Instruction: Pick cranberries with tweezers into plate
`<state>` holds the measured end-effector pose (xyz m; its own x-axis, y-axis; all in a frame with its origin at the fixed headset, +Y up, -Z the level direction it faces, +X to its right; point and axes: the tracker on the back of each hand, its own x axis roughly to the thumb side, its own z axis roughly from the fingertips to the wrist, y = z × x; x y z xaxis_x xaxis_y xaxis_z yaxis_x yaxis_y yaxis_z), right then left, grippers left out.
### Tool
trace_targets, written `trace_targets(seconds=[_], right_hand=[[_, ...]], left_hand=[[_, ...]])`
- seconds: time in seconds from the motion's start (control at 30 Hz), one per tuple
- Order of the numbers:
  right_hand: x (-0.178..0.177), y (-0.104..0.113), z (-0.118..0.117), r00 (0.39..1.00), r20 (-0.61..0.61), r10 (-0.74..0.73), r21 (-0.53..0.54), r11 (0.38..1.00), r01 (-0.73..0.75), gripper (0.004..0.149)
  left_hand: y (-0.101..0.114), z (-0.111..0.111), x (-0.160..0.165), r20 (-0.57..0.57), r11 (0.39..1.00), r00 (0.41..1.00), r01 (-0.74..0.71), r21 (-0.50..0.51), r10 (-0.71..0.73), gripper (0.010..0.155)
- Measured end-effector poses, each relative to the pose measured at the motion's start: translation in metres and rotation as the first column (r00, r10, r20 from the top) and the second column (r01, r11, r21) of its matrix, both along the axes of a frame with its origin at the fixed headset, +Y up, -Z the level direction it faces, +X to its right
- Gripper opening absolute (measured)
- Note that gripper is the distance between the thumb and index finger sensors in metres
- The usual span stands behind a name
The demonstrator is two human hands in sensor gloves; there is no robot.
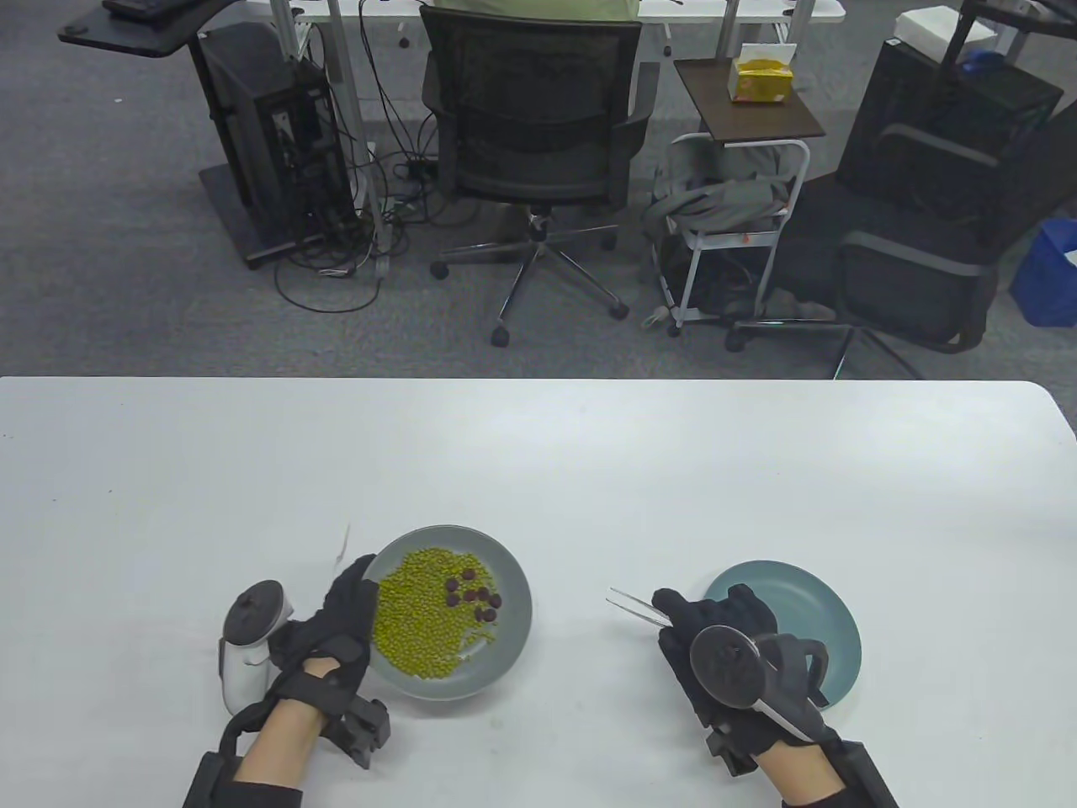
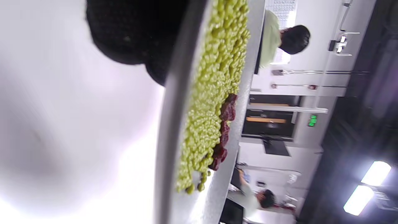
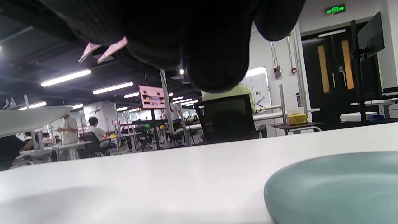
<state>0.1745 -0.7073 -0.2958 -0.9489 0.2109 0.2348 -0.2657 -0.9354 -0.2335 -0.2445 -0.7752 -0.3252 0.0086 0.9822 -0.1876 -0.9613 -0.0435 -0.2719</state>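
Right-hand fingers (image 1: 686,610) are gripping the tweezers (image 1: 635,608), tips pointing left toward the cranberries (image 1: 473,593) on the grey plate (image 1: 505,640); left hand (image 1: 341,627) is holding its rim. Left wrist: cranberries beside green beans (image 2: 214,93). Right wrist: teal plate (image 3: 335,183) is sitting on the bench (image 3: 186,174).

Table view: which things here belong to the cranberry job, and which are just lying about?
For the job:
- cranberries among green beans
- grey plate, held by left hand
- tweezers in right hand
- teal plate

Lying about:
- office chair
- yellow tissue box
- computer tower
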Motion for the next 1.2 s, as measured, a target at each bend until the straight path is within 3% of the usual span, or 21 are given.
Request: trace_targets(seconds=[0.13,0.27,0.57,0.83,1.2], right_hand=[[0.006,0.005,0.003,1.0,0.001,-0.016,0.044,0.999,0.016,0.051],[0.005,0.01,0.006,1.0,-0.013,-0.02,0.068,0.997,0.02,0.051],[-0.008,0.019,0.021,0.993,-0.098,0.059,0.116,0.992,-0.047,0.05],[-0.027,0.013,0.029,0.971,-0.188,0.148,0.079,0.988,-0.135,0.05],[-0.045,0.003,0.034,0.936,-0.171,0.307,0.111,0.95,-0.291,0.052]], left_hand=[[-0.014,0.014,0.046,0.081,0.985,0.982,-0.167,-0.054,0.171,0.063],[-0.024,0.027,0.062,0.083,0.987,0.984,-0.158,-0.035,0.161,0.063],[-0.03,0.026,0.057,0.067,0.995,0.993,-0.102,-0.003,0.102,0.062],[-0.031,0.025,0.056,0.049,0.995,0.994,-0.102,0.002,0.101,0.062],[-0.031,0.029,0.061,0.052,0.997,0.995,-0.081,0.015,0.08,0.062]])
